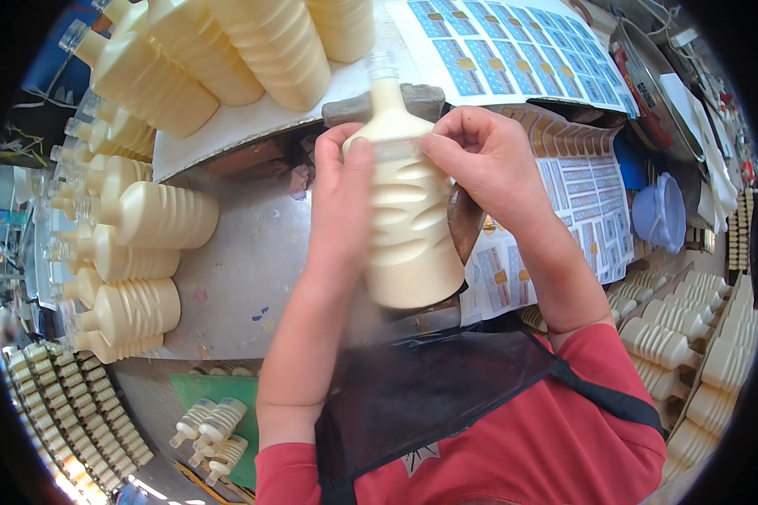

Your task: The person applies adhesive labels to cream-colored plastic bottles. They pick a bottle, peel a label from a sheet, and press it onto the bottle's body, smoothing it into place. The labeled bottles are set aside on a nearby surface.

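Note:
A cream-coloured ribbed bottle (413, 273) with a clear glass neck lies before me, its neck pointing away and resting over a grey cloth-like pad (345, 111). My left hand (341, 189), partly blurred, wraps the bottle's left side, thumb on the shoulder and fingers mostly hidden. My right hand (488, 168) is closed in a pinch at the right shoulder, thumb and forefinger tips together against the bottle. Between the two thumbs a pale, see-through strip (396, 151) lies across the shoulder. Whether the right fingertips grip its end is too small to tell.
Several cream bottles (156, 215) lie stacked at the left, larger ones (269, 50) on a white board at the back. Sheets of blue labels (514, 55) and more printed sheets (577, 189) lie right. A blue bucket (659, 210) and bottle rows (661, 341) are far right.

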Demonstrator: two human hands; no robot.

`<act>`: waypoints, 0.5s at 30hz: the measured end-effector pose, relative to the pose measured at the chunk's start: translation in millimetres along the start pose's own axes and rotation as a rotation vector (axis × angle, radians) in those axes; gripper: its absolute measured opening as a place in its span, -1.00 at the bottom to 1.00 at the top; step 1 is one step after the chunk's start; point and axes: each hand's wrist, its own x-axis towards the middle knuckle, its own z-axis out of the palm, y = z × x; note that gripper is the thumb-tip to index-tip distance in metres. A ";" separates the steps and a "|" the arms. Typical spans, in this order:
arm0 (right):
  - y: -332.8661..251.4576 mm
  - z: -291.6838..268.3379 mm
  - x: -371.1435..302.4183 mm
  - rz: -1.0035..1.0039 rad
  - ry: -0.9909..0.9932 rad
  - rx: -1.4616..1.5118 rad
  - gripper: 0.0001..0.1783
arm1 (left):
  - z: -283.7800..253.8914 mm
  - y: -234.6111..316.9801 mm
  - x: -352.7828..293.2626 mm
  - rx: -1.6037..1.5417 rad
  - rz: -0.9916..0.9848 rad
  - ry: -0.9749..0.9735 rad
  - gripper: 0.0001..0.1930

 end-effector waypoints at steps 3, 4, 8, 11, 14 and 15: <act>-1.6 0.2 -0.7 -0.001 0.004 -0.008 -0.85 | -2.2 -3.7 0.3 -0.007 0.018 -0.017 -0.66; -2.5 0.6 -0.7 0.000 0.004 -0.008 -0.85 | -3.0 -4.7 0.5 0.008 0.026 -0.014 -0.66; -2.0 1.2 -0.1 0.009 0.003 -0.009 -0.84 | -5.7 -8.5 2.1 0.042 0.055 -0.029 -0.61; 8.6 -5.6 3.8 0.003 -0.039 0.016 -0.84 | -6.7 -11.1 3.0 0.072 0.078 -0.028 -0.59; 28.5 -21.5 9.9 0.087 0.018 0.175 -0.85 | -4.6 -9.3 1.9 0.081 0.083 -0.023 -0.60; 36.9 -25.6 9.1 0.073 0.031 0.244 -0.80 | -3.6 -7.5 1.0 0.078 0.083 -0.022 -0.59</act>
